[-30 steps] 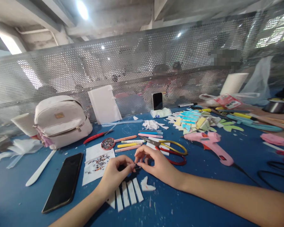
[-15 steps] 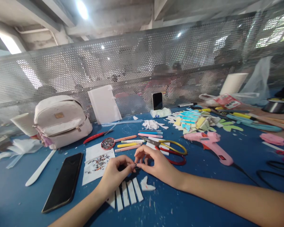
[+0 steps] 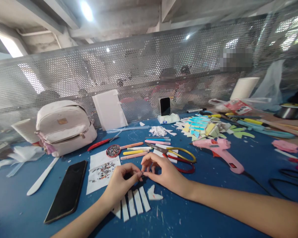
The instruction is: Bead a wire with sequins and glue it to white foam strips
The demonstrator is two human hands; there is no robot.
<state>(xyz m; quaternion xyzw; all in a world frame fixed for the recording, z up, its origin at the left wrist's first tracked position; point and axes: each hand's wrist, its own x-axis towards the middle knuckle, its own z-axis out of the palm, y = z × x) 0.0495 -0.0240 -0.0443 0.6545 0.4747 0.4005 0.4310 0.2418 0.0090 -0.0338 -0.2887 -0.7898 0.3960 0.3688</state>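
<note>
Both hands meet over the blue table (image 3: 213, 211), fingertips touching. Left hand (image 3: 120, 185) curled, thumb and forefinger pinched on a tiny dark piece (image 3: 142, 174); too small to tell what it is. Right hand (image 3: 164, 173) also pinches at the same spot, other fingers half spread and arched. The piece sits between the two hands' fingertips, just above the table.

Right under the left hand: a row of white strips (image 3: 134, 203) lying side by side, partly covered by the wrist. Just beside them, right, a small white offcut (image 3: 154, 194). Left of the hands, a white sheet (image 3: 103, 173) with scattered small coloured bits. Next to that, a black phone (image 3: 67, 191) flat, screen dark. White flat stick (image 3: 42, 177) further left.

Behind the hands: scissors (image 3: 178, 157), yellow and red handles, near the right hand's fingers. Several coloured pens (image 3: 136, 149) in a loose group, a round dish of beads (image 3: 113, 150), red pliers (image 3: 100, 143). Pink glue gun (image 3: 221, 150) to the right, cord trailing off. Pile of coloured scraps (image 3: 201, 127) behind it. Pale backpack (image 3: 63, 127) far left, against the perforated metal screen (image 3: 139, 66). A second phone (image 3: 165, 105) stands upright by the screen.
</note>
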